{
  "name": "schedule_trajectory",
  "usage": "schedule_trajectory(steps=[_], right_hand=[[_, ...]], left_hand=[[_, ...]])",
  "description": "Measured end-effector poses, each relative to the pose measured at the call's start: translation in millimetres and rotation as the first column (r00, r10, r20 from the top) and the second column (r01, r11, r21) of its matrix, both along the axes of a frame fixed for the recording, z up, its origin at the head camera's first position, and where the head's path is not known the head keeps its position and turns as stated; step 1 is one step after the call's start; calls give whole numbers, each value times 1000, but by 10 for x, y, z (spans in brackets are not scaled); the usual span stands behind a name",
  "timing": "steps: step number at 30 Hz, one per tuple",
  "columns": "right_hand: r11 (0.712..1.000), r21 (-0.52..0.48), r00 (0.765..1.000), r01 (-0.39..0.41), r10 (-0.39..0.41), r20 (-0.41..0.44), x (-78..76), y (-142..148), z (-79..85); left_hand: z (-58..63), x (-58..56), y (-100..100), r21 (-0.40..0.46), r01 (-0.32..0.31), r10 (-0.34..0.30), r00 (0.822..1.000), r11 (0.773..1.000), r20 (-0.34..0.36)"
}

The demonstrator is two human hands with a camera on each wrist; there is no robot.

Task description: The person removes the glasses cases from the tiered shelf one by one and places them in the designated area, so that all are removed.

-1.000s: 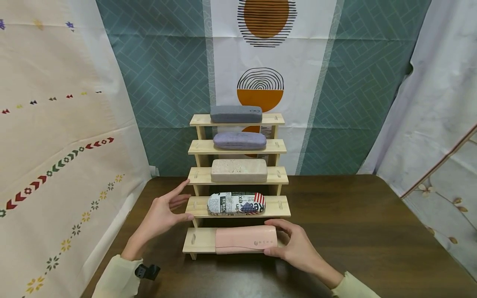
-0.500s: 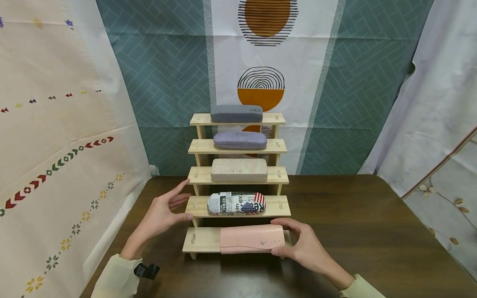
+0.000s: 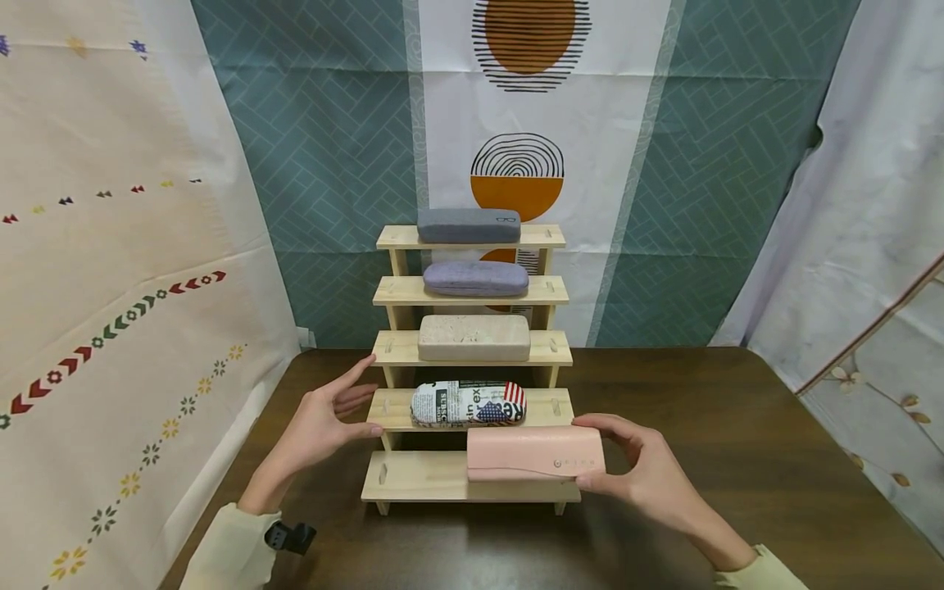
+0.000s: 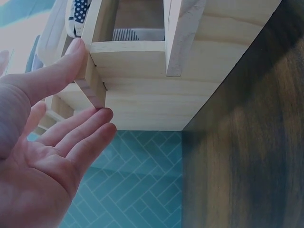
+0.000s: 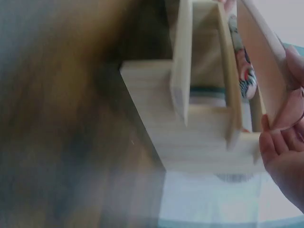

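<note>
My right hand [image 3: 649,467] pinches the right end of a pink glasses case [image 3: 519,453]. The case overlaps the bottom tier and the front of the tier above; in the right wrist view, it appears raised over the boards. My left hand [image 3: 320,426] braces the left end of the wooden stepped shelf [image 3: 406,479]. In the left wrist view, the thumb [image 4: 71,59] lies against one edge of a board and the fingertips [image 4: 102,116] meet the opposite edge. A newspaper-print glasses case [image 3: 468,404] lies on the second-lowest tier.
Higher tiers hold a cream case [image 3: 474,338], a lavender case [image 3: 475,279] and a grey case [image 3: 468,226]. The shelf stands on a dark wooden table [image 3: 664,393], with patterned cloths [image 3: 310,205] hanging behind and at both sides.
My right hand has moved right and up, carrying the pink glasses case off the bottom tier and baring much of that board. My left hand stays at the shelf.
</note>
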State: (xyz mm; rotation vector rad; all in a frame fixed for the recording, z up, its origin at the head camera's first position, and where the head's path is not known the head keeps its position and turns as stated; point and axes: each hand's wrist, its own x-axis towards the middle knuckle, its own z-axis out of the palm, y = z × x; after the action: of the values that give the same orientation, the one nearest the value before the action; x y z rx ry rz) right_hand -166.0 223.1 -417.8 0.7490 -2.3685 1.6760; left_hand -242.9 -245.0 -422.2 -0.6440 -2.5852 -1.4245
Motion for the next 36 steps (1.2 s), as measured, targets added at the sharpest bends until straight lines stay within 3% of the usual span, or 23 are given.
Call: schedule_trajectory(steps=[6, 12, 21, 36], right_hand=[[1000, -10, 998, -28, 27, -57, 3, 177, 175], [999, -11, 997, -36, 36, -62, -47, 433, 331], [1000, -5, 995, -3, 2, -98, -216, 907, 476], [996, 17, 996, 84, -84, 0, -580, 1446, 262]], left_hand=[[-25, -21, -13, 11, 11, -11, 1000, 1000, 3], [-41, -31, -38, 24, 30, -31, 999, 999, 16], [-62, -58, -62, 70, 58, -60, 998, 996, 23], [-43, -39, -45, 69, 52, -53, 998, 996, 18]])
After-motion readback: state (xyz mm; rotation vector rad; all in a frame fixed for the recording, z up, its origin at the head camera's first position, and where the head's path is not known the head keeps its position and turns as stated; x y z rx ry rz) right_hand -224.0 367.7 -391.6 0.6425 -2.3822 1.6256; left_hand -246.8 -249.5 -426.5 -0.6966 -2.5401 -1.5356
